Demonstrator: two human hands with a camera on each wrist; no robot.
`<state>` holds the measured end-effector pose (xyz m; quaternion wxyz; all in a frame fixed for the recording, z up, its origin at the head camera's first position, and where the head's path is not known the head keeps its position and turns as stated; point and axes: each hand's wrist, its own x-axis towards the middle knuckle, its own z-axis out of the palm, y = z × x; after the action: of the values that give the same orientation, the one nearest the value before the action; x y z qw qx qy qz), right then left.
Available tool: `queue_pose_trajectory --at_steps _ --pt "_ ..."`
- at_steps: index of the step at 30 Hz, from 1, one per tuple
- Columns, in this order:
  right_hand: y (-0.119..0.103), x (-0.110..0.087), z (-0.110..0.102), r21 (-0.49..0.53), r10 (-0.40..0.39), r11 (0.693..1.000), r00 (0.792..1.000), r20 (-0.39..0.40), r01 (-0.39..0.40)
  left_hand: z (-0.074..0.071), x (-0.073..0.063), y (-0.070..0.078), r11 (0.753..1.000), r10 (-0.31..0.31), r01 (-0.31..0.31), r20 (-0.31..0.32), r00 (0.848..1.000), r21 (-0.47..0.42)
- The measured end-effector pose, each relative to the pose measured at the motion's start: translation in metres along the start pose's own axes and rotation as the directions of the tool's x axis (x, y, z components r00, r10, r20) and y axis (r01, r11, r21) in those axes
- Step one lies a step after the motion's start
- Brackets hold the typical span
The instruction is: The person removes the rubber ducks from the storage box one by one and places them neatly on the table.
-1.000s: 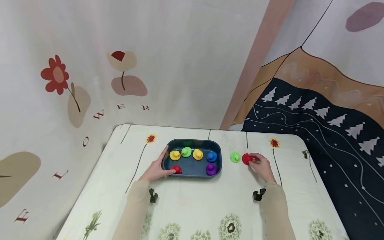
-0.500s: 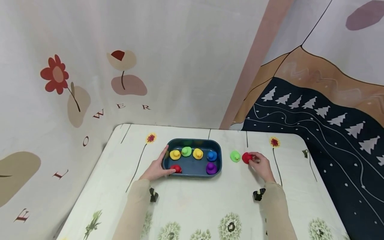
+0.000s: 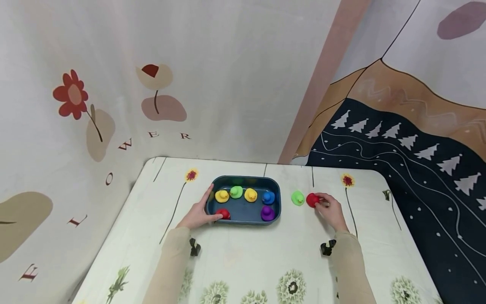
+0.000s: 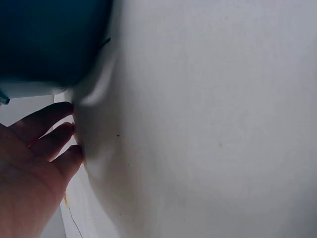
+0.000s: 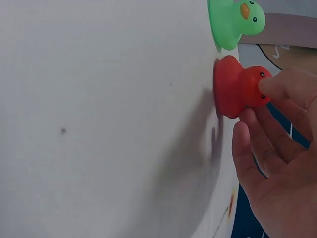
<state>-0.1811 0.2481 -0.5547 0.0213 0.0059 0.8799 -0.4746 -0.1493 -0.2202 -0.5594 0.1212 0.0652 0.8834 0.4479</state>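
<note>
My left hand (image 3: 196, 215) holds the left end of a dark blue tray (image 3: 248, 222), thumb at the near rim by a red rubber duck (image 3: 222, 212) and index finger along the left wall. In the left wrist view, three outer fingers stay loosely spread beside the tray (image 4: 44, 44). To the right of the tray, my right hand (image 3: 333, 212) pinches another red duck (image 3: 311, 199); the right wrist view shows the thumb over this duck's face (image 5: 233, 89) and fingers underneath its head. A green duck (image 5: 228, 22) stands close beside it on the table.
Inside the tray are two yellow ducks, the left one (image 3: 222, 196) and the right one (image 3: 250, 195), a green duck (image 3: 236, 192), a blue duck (image 3: 268, 197) and a purple duck (image 3: 267, 213). A printed white cloth (image 3: 258, 253) covers the table; curtains hang behind it.
</note>
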Motion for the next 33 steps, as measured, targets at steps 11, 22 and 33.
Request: queue_pose_trajectory --at_steps 11,22,33 --pt "-0.017 -0.001 -0.005 -0.014 -0.11 0.994 0.992 -0.061 0.11 0.001 -0.002 -0.001 1.0 0.007 -0.007 0.002 1.0 0.001" --pt "-0.047 -0.005 0.012 0.03 -0.162 0.986 0.987 -0.015 0.162 0.0 0.0 -0.003 1.0 0.012 -0.012 -0.004 1.0 0.009" --pt "-0.06 -0.004 0.044 0.068 -0.268 0.962 0.963 0.027 0.266 0.001 0.002 -0.004 1.0 0.029 -0.028 -0.01 1.0 0.013"
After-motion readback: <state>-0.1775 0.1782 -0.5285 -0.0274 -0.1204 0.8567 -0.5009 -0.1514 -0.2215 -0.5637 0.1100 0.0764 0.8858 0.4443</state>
